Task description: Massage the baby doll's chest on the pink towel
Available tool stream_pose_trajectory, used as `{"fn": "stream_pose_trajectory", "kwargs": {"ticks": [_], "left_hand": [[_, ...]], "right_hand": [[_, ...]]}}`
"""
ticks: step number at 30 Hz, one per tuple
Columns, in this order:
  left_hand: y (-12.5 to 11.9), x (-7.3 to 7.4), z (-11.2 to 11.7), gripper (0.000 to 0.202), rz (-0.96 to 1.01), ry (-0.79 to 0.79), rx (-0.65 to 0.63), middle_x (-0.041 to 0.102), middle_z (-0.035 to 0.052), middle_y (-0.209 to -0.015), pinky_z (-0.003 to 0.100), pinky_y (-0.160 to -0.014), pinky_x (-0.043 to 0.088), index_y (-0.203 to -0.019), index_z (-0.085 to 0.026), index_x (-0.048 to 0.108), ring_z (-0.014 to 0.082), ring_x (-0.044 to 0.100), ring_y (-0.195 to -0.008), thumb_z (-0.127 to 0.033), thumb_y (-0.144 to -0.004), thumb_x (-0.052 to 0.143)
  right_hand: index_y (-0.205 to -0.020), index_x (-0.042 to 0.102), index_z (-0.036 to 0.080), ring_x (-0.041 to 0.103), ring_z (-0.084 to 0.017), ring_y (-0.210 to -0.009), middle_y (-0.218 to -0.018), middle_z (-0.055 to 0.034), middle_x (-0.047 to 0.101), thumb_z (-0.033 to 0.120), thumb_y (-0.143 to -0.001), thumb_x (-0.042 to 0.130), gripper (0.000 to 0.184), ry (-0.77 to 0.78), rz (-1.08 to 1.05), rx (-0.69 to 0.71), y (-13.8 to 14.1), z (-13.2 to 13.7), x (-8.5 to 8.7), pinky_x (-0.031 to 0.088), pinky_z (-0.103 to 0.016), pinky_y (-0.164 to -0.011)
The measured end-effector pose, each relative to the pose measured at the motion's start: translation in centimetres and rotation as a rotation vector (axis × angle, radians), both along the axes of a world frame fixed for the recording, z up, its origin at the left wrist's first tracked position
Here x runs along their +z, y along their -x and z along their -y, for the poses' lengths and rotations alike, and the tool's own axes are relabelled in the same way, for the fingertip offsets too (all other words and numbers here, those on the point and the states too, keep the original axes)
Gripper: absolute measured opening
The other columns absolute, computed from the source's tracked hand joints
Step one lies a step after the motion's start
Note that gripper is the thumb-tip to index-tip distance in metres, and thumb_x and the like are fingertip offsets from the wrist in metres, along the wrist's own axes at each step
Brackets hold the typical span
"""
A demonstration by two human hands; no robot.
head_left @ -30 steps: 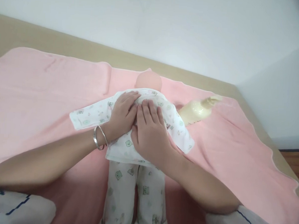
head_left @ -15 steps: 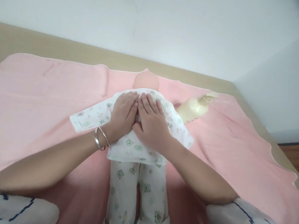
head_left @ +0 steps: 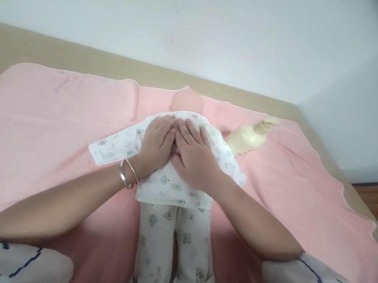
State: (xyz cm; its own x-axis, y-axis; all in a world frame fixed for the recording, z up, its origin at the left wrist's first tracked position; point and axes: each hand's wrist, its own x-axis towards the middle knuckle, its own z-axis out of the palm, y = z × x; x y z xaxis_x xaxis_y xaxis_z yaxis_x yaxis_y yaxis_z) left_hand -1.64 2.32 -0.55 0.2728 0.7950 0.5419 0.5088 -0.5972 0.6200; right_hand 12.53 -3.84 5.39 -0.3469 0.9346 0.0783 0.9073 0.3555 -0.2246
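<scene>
One pink blanket point(head_left: 61, 101) covers most of the tan tabletop point(head_left: 86, 53), which borders a white wall point(head_left: 156, 34); wood-toned flooring point(head_left: 371, 201) shows at far right. The doll point(head_left: 173, 191), in a printed white outfit, lies mid-blanket. The left hand point(head_left: 157, 144) and right hand point(head_left: 197, 159) rest flat on its torso, fingers extended, gripping nothing. A cream pump bottle point(head_left: 248, 138) lies to the right.

The blanket point(head_left: 44, 121) lies on the table point(head_left: 86, 53), the wall point(head_left: 194, 32) behind. The doll point(head_left: 189, 195) lies on the blanket, head point(head_left: 187, 101) far, legs point(head_left: 156, 241) near. The left hand point(head_left: 156, 145) and right hand point(head_left: 196, 156) rest side by side on its shirt point(head_left: 173, 193). The bottle point(head_left: 248, 138) lies right of the doll.
</scene>
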Motion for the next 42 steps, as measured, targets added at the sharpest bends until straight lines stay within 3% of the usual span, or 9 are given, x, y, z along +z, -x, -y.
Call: {"fn": "stream_pose_trajectory", "kwargs": {"ticks": [4, 9, 17, 22, 25, 29, 34, 38, 42], "left_hand": [[-0.1, 0.3, -0.1, 0.042, -0.005, 0.002, -0.012, 0.067, 0.0109, -0.131, 0.045, -0.114, 0.044, -0.125, -0.016, 0.06, 0.0242, 0.059, -0.123, -0.037, -0.102, 0.032], [-0.1, 0.4, 0.0, 0.043, -0.037, 0.034, 0.019, 0.066, 0.0132, -0.129, 0.049, -0.112, 0.044, -0.125, -0.014, 0.06, 0.0277, 0.059, -0.122, -0.039, -0.1, 0.037], [0.0, 0.2, 0.0, 0.044, -0.024, 0.026, 0.015, 0.064, 0.0093, -0.138, 0.046, -0.119, 0.041, -0.128, -0.016, 0.061, 0.0237, 0.056, -0.131, -0.038, -0.103, 0.033], [0.1, 0.2, 0.2, 0.042, -0.013, 0.04, 0.015, 0.063, 0.008, -0.139, 0.046, -0.12, 0.042, -0.13, -0.018, 0.061, 0.0227, 0.055, -0.132, -0.034, -0.102, 0.034], [0.0, 0.2, 0.1, 0.041, -0.002, 0.045, 0.02, 0.064, 0.0087, -0.138, 0.046, -0.119, 0.042, -0.129, -0.017, 0.062, 0.0226, 0.056, -0.131, -0.031, -0.101, 0.035], [-0.1, 0.2, 0.0, 0.042, -0.018, 0.069, 0.032, 0.064, 0.0098, -0.138, 0.048, -0.119, 0.043, -0.128, -0.017, 0.061, 0.0248, 0.056, -0.131, -0.035, -0.1, 0.037], [-0.1, 0.5, 0.2, 0.044, -0.035, 0.083, 0.041, 0.063, 0.0092, -0.139, 0.048, -0.12, 0.041, -0.129, -0.017, 0.061, 0.0248, 0.054, -0.133, -0.037, -0.098, 0.038], [-0.1, 0.6, 0.3, 0.043, -0.033, 0.099, 0.041, 0.063, 0.0083, -0.141, 0.049, -0.12, 0.041, -0.13, -0.018, 0.061, 0.0245, 0.054, -0.134, -0.036, -0.098, 0.038], [0.0, 0.6, 0.2, 0.042, -0.034, 0.092, 0.02, 0.063, 0.0089, -0.14, 0.048, -0.12, 0.041, -0.129, -0.018, 0.06, 0.0244, 0.054, -0.133, -0.032, -0.096, 0.038]], "right_hand": [[-0.156, 0.039, 0.016, 0.013, -0.028, -0.16, -0.169, -0.0017, 0.024, 0.023, -0.097, 0.028, 0.061, 0.003, -0.059, 0.002, -1.1, -1.7, -0.6, 0.01, -0.06, -0.13], [-0.153, 0.046, 0.025, 0.016, -0.029, -0.159, -0.169, -0.001, 0.026, 0.025, -0.1, 0.027, 0.055, -0.022, -0.102, -0.038, -1.6, -2.2, -0.8, 0.013, -0.063, -0.128], [-0.154, 0.042, 0.007, 0.022, -0.04, -0.156, -0.166, -0.0155, 0.03, 0.029, -0.102, 0.031, 0.057, -0.104, 0.029, -0.088, 0.4, 0.4, -0.5, 0.023, -0.063, -0.126], [-0.152, 0.041, -0.002, 0.028, -0.041, -0.154, -0.161, -0.0224, 0.039, 0.029, -0.101, 0.034, 0.06, -0.149, 0.052, -0.021, 0.9, 2.1, -0.5, 0.024, -0.058, -0.128], [-0.151, 0.044, 0.001, 0.025, -0.034, -0.156, -0.163, -0.0173, 0.037, 0.028, -0.102, 0.032, 0.057, -0.108, -0.006, 0.01, 0.2, 1.3, -0.5, 0.019, -0.053, -0.13], [-0.156, 0.038, 0.011, 0.014, -0.028, -0.16, -0.17, -0.0089, 0.023, 0.033, -0.102, 0.034, 0.058, -0.042, -0.081, -0.038, -1.3, -1.1, -0.8, 0.013, -0.054, -0.131], [-0.161, 0.025, 0.01, 0.005, -0.028, -0.16, -0.172, -0.0107, 0.013, 0.044, -0.102, 0.033, 0.068, 0.022, -0.15, -0.133, -2.9, -3.2, -1.3, 0.01, -0.055, -0.131], [-0.16, 0.024, 0.006, 0.01, -0.03, -0.16, -0.171, -0.0151, 0.015, 0.043, -0.103, 0.031, 0.068, 0.011, -0.135, -0.192, -2.3, -2.6, -1.2, 0.012, -0.055, -0.13], [-0.159, 0.029, 0.006, 0.013, -0.039, -0.158, -0.17, -0.0191, 0.018, 0.036, -0.101, 0.035, 0.065, -0.004, -0.069, -0.18, -0.2, -0.2, -1.0, 0.016, -0.061, -0.128]]}}
